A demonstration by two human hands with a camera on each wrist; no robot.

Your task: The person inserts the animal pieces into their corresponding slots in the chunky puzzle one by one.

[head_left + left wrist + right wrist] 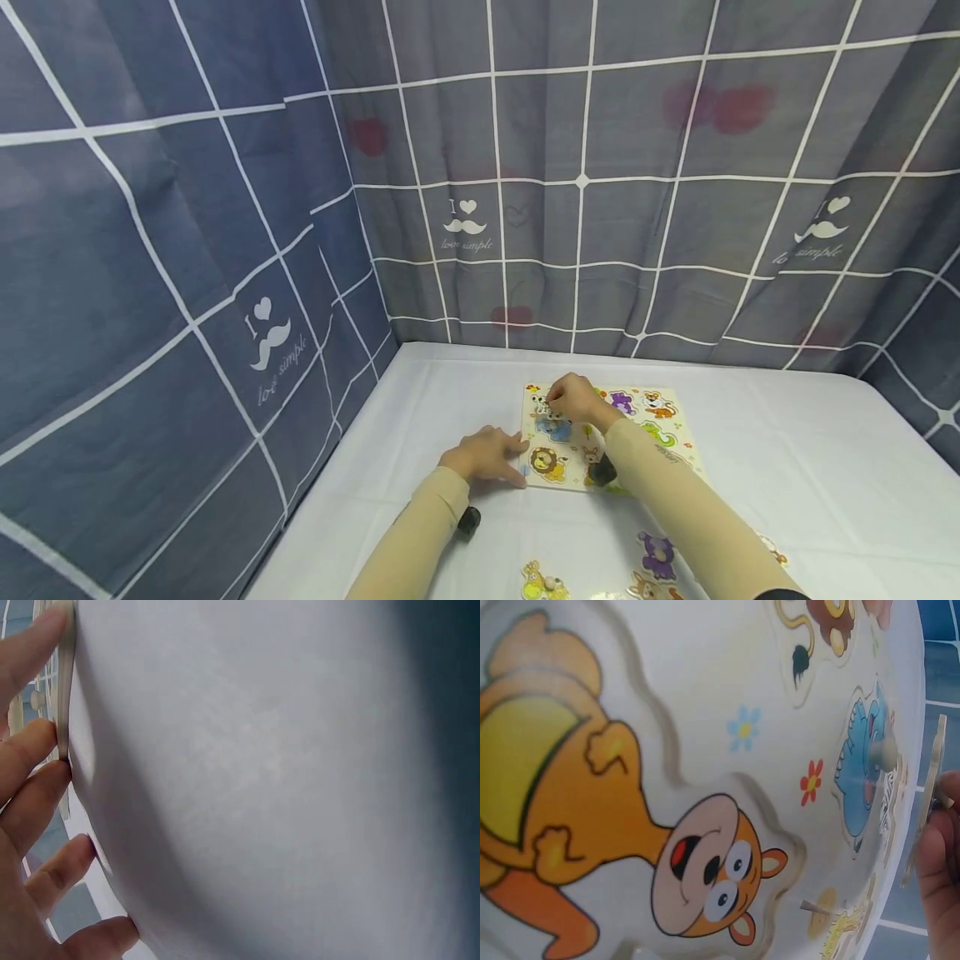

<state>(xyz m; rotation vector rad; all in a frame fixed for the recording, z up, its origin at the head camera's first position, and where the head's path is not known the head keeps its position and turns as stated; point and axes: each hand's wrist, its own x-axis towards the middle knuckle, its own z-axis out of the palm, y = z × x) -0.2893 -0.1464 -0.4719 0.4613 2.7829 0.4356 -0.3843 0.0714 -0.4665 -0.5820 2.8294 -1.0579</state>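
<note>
A picture puzzle board (576, 477) with animal shapes lies on the white table. My left hand (483, 456) rests at its left edge, fingers spread, fingertips (52, 776) against the board's side in the left wrist view. Over the board's upper left, my right hand (576, 398) pinches a thin wooden puzzle piece (928, 784), seen edge-on in the right wrist view, so its picture is hidden. Just below that hand, a blue animal piece (862, 769) with a knob sits in the board. A lion (548, 465) shows lower left, and a kangaroo picture (577, 772) fills the right wrist view.
Loose pieces lie on the near part of the table: a yellow animal piece (543, 582), a purple one (657, 556), a brown one (652, 587). Another (772, 550) shows beside the right sleeve. Grey checked curtains (540, 225) hang behind and at the sides.
</note>
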